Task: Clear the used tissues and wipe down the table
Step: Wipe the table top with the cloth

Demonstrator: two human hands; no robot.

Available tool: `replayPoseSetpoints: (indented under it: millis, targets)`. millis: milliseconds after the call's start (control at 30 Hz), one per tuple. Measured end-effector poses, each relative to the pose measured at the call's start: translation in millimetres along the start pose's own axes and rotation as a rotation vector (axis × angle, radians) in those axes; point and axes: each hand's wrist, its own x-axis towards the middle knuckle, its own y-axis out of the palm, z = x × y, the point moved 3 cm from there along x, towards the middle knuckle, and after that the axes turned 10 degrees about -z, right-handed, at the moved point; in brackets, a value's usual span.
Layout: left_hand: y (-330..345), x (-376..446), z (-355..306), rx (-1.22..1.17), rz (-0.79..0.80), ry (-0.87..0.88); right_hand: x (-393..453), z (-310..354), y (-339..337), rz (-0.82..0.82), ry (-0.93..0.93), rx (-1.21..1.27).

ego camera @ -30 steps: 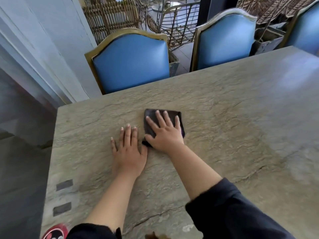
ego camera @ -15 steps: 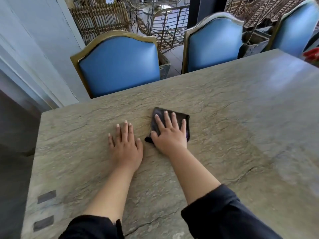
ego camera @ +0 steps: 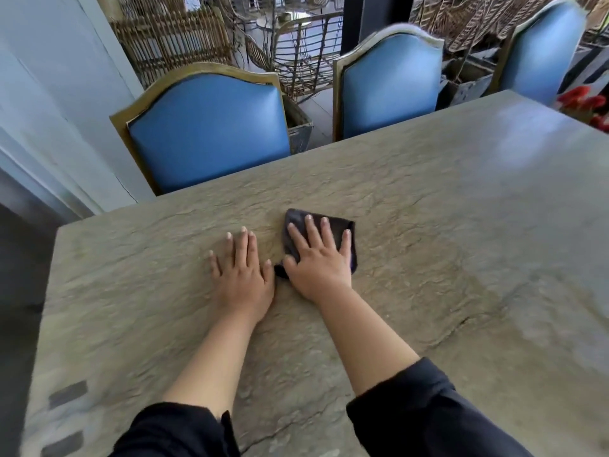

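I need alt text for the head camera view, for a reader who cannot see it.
A person's right hand presses a dark cloth flat on a stone table, while the left hand rests flat beside it. Blue chairs stand behind.

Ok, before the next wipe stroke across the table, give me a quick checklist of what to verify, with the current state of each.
1. Right hand flat on the cloth, fingers spread: ok.
2. Cloth lying flat on the table: ok.
3. Left hand flat on bare stone beside the cloth, bracing: ok.
4. Path to the right free of objects: ok as far as the view shows.
5. Used tissues gone from the table: none visible; near edge out of view, so cannot tell.
6. Cloth damp or clean enough: cannot tell.
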Motion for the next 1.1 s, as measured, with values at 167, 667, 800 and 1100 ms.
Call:
replayPoseSetpoints:
  millis: [167,667,800,1100]
  targets:
    - [-4,-2,-4,-0.084,0.010,-0.014,-36,-31,-8,-0.058,0.008,-0.009]
    - [3,-10,-15,-0.028,-0.083,0.008,68,-9,1,0.074,-0.050,-0.048]
    - [-4,-6,-10,-0.165,-0.106,-0.006,22,-3,-2,0.096,-0.191,-0.003]
    - [-20,-8,-18,-0.441,-0.112,-0.107,-55,-41,-43,-0.149,0.240,0.189]
